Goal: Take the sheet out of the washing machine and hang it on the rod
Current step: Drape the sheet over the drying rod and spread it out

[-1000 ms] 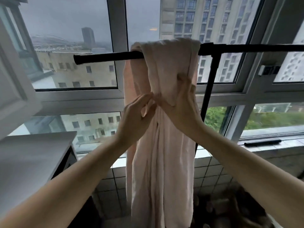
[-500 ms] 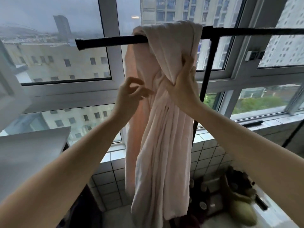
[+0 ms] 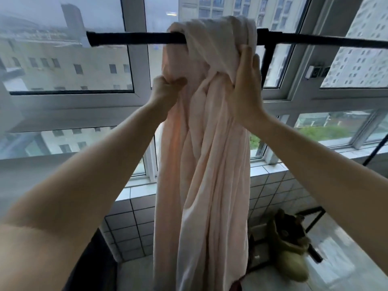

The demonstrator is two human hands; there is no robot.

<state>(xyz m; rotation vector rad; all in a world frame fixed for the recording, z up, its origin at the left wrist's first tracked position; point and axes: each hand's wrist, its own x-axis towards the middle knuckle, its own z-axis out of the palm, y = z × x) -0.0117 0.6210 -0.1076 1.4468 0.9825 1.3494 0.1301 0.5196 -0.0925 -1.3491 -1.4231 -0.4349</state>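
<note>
A pale pink sheet hangs bunched over the black rod and falls in long folds almost to the floor. My left hand is closed on the sheet's left edge a little below the rod. My right hand grips a twisted fold on the right side, just under the rod, with the fingers wrapped into the cloth. The washing machine is not identifiable in this view.
The rod's upright post stands right behind the sheet. White-framed windows fill the wall, above a tiled ledge. A grey-white surface lies at left. Yellow-green boots and a black frame sit on the floor at right.
My left hand, open and apart from the cloth half a second ago, has closed on the sheet's left edge. My right hand has slid higher up the sheet toward the rod.
</note>
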